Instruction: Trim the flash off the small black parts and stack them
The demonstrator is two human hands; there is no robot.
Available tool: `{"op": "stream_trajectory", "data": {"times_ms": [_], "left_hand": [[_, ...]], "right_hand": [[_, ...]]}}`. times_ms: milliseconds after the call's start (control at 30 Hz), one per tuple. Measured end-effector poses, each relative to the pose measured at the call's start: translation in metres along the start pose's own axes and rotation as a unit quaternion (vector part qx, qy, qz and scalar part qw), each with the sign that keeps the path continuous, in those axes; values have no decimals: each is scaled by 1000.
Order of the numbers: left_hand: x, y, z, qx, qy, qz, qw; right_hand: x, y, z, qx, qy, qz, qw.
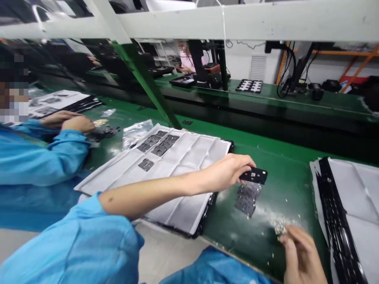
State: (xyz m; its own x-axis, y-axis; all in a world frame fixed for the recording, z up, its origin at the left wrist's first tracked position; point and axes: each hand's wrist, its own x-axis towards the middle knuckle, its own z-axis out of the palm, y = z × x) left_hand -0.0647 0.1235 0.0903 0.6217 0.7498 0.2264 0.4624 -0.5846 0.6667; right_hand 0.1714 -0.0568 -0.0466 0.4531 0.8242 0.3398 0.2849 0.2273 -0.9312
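Observation:
My left hand reaches across the tray and pinches a thin black plate with small cut-outs and a pale square at one corner. Just below it, several similar dark plates lie close together on the green table. My right hand is at the lower right, thumb and fingers closed together beside a small pile of pale bits. What its fingertips hold, if anything, is too small to make out. Under my left forearm lies a white-lined tray with several dark plates in its far-left compartments.
Another white-lined tray lies at the right with black edging. To my left, a co-worker's hands are over dark parts. A clear plastic bag sits behind my tray. A slanted green post and pale beam cross ahead.

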Motion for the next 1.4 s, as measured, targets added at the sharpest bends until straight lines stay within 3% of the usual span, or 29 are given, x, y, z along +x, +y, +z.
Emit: {"op": "stream_trajectory", "data": {"times_ms": [100, 200, 367, 500, 833, 1400], "left_hand": [[-27, 32, 21, 49, 2, 45, 998], [-44, 48, 50, 44, -29, 58, 997], [-64, 53, 103, -85, 41, 9, 995], [-72, 51, 131, -168, 43, -60, 983], [-79, 47, 141, -181, 21, -100, 978], [-79, 41, 144, -213, 26, -116, 970]], "right_hand": [[19, -22, 12, 95, -95, 37, 990], [34, -43, 21, 150, -151, 76, 974], [33, -46, 14, 114, -133, 90, 980], [26, -39, 2, 94, -123, 105, 982], [20, -31, -2, 71, -143, 148, 976], [18, -24, 7, 39, -121, 170, 977]]}}
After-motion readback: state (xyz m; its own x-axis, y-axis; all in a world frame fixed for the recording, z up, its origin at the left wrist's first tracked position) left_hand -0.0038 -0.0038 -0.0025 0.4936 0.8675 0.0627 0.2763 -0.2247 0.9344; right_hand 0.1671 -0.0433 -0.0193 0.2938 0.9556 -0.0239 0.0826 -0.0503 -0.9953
